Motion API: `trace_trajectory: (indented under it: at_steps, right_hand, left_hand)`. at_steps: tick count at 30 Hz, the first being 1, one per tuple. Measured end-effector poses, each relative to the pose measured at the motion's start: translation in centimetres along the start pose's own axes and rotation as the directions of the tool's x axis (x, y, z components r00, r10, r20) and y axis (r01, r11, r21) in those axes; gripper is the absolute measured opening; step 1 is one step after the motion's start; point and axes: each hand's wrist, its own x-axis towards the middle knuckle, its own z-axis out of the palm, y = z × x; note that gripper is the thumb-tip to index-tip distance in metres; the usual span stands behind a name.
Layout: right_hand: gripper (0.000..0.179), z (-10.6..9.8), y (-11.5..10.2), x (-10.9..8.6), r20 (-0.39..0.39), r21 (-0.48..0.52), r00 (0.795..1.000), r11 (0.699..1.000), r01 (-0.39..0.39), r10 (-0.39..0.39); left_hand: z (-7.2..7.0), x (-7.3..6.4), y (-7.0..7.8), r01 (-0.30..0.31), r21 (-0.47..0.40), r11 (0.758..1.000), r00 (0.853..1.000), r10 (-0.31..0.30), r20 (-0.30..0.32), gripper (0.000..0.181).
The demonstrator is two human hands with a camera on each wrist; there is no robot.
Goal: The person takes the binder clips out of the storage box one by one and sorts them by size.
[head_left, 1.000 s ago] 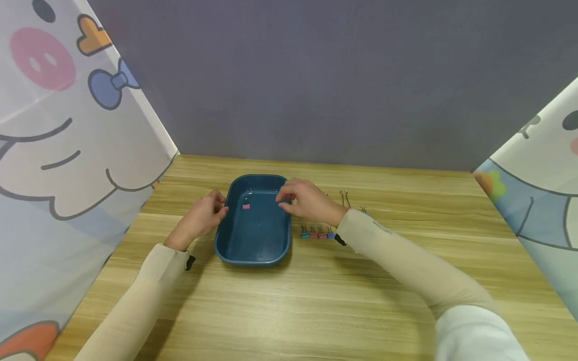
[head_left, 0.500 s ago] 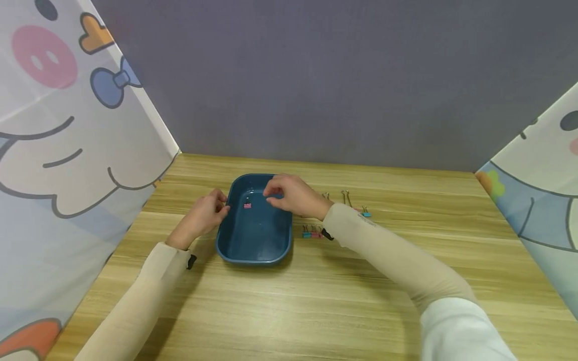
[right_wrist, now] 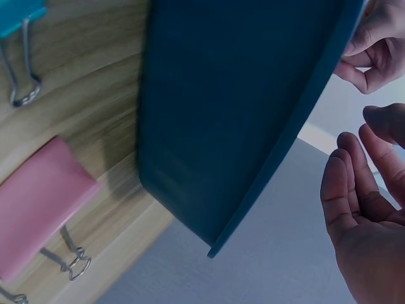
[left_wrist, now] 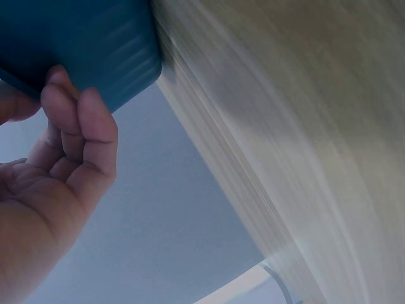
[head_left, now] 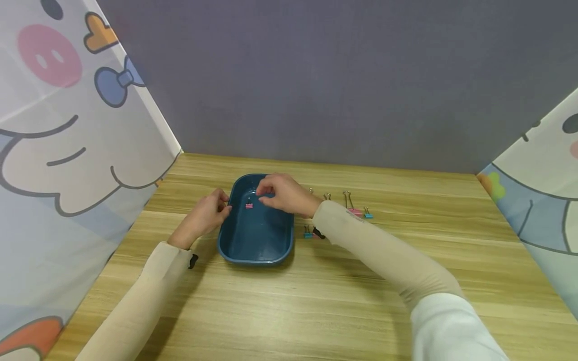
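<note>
A deep blue plastic tray (head_left: 255,261) stands on the table, with a small pink binder clip (head_left: 249,205) lying in its far left part. My left hand (head_left: 204,216) pinches the tray's left rim; in the left wrist view its curled fingers (left_wrist: 96,123) lie against the outer wall. Over the far right part of the tray hovers my right hand (head_left: 286,194), fingers bent loosely and thumb apart from them. Nothing shows between those fingers (right_wrist: 335,190) in the right wrist view.
Right of the tray lie a large pink binder clip (head_left: 354,212), a small light-blue one (head_left: 368,215) and a teal one (head_left: 308,234). Metal clip handles (head_left: 327,196) show beyond my right forearm, which hides part of this group. A grey wall (head_left: 334,85) rises behind the table.
My right hand has moved left from the tray's right rim to farther over its inside. The forearm now covers more of the near small clips and uncovers the large pink one. The left hand stays put.
</note>
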Motion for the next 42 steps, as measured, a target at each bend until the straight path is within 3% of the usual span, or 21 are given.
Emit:
trace_trajectory:
  at_steps: [10, 42]
  right_hand:
    - [0.015, 0.7, -0.1, 1.7, 0.084, 0.002, 0.995, 0.999, -0.044, 0.044]
    - [0.011, 3.3, 1.5, 4.5, 0.154, -0.035, 0.980, 0.992, -0.122, 0.126]
  left_hand:
    - [0.0, 0.2, -0.1, -0.004, -0.001, 1.000, 1.000, 0.004, 0.006, 0.020]
    - [-0.1, 0.2, -0.2, -0.016, -0.013, 1.000, 1.000, 0.016, 0.007, 0.019]
